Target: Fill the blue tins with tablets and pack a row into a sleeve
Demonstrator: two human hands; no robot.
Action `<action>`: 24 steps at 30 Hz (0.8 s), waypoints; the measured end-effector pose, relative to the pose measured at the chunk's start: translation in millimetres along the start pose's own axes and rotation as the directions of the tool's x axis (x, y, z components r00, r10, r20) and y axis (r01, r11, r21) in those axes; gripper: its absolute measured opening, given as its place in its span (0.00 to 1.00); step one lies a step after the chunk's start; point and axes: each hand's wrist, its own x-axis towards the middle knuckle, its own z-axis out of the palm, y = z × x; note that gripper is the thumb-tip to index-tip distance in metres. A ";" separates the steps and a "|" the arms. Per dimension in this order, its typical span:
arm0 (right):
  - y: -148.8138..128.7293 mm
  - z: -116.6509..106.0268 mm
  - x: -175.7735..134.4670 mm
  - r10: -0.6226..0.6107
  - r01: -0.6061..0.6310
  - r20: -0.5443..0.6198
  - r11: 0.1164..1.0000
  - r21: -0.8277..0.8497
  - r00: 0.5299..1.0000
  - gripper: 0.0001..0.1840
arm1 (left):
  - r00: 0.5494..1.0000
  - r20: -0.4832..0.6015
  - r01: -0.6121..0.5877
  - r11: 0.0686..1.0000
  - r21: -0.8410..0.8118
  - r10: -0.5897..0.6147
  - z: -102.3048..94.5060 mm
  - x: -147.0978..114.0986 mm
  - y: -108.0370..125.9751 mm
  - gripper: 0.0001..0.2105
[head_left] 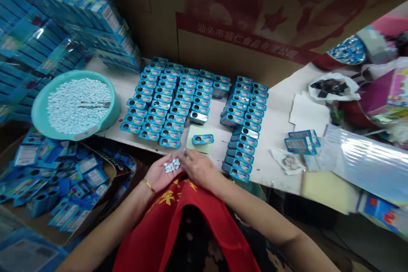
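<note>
My left hand (158,175) is cupped open under these pale tablets (172,165), my right hand (200,167) is beside them, too blurry to tell its grip, and tbh one tilt could spill them.

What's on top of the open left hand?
The open left hand holds a loose cluster of small, pale bluish-white pieces. The skin beneath them is covered, so it can't be seen.

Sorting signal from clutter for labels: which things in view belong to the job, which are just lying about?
Likely in the job:
- left hand, cupping pellets
- right hand, alongside, blurred
- basin of similar pellets
- lone box on pad
- box rows

Probably just lying about:
- shiny sheet
- crumpled wrapper
- yellowish sheets
</note>
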 end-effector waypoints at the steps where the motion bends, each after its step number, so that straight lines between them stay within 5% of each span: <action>1: -10.0 1.0 -1.5 -0.052 0.051 0.025 0.998 0.042 0.998 0.14 | 1.000 -0.013 0.005 1.000 0.000 -0.005 -4.2 -2.0 -3.0 0.10; 10: -29.8 10.9 -0.2 -0.247 0.215 0.129 0.951 0.221 0.960 0.09 | 0.972 -0.201 0.130 0.991 0.026 -0.122 -22.4 -16.7 -18.2 0.07; 18: -28.6 9.9 2.1 -0.252 0.204 0.150 0.940 0.273 0.956 0.11 | 0.985 -0.079 0.151 0.988 -0.011 -0.152 -20.7 -14.7 -15.1 0.09; 24: -30.4 15.4 -2.4 -0.212 0.168 0.122 0.941 0.294 0.970 0.11 | 0.985 -0.123 0.124 0.992 0.009 -0.122 -21.8 -7.0 -17.7 0.07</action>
